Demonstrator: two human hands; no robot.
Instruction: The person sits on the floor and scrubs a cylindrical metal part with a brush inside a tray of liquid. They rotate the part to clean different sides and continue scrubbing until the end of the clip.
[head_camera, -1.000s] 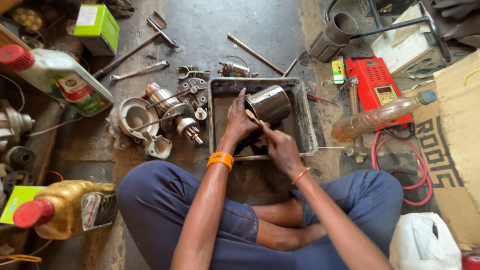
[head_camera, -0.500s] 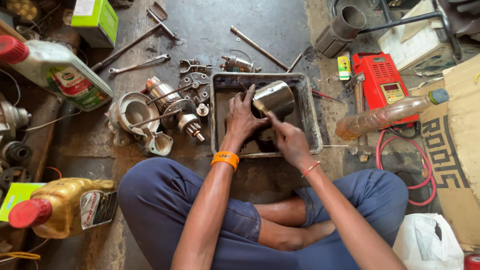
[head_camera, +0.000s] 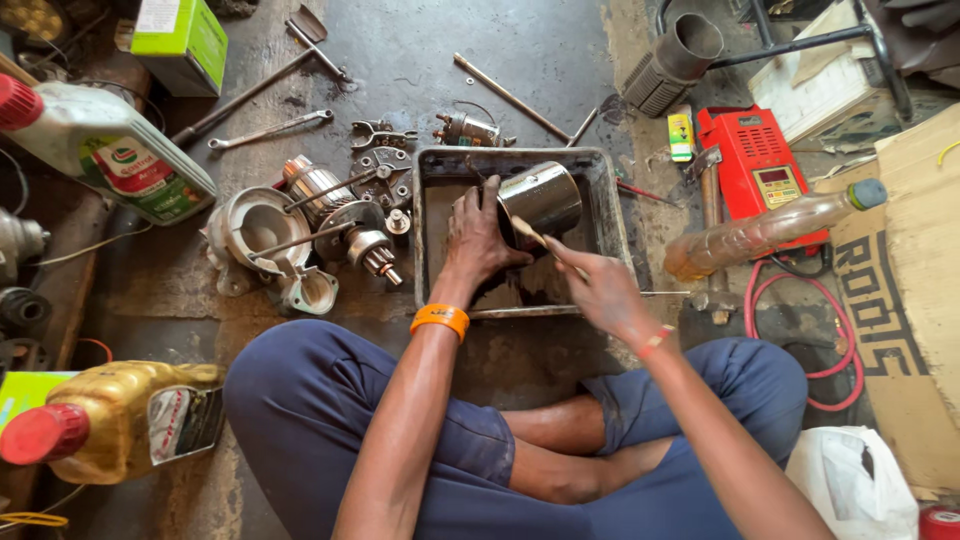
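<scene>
A shiny metal cylinder housing is held tilted over a dirty rectangular metal tray on the floor. My left hand grips the cylinder at its open lower end. My right hand holds a thin stick-like tool, a brush perhaps, whose tip reaches into the cylinder's mouth. An orange band circles my left wrist. I sit cross-legged in blue trousers just in front of the tray.
Left of the tray lie dismantled motor parts, a wrench and a long rod. A white oil jug, a golden oil jug, a red meter box, a plastic bottle and cardboard surround me.
The view has shifted slightly. Both hands stay on the cylinder over the tray; my right hand has drawn a little nearer to me with the thin tool.
</scene>
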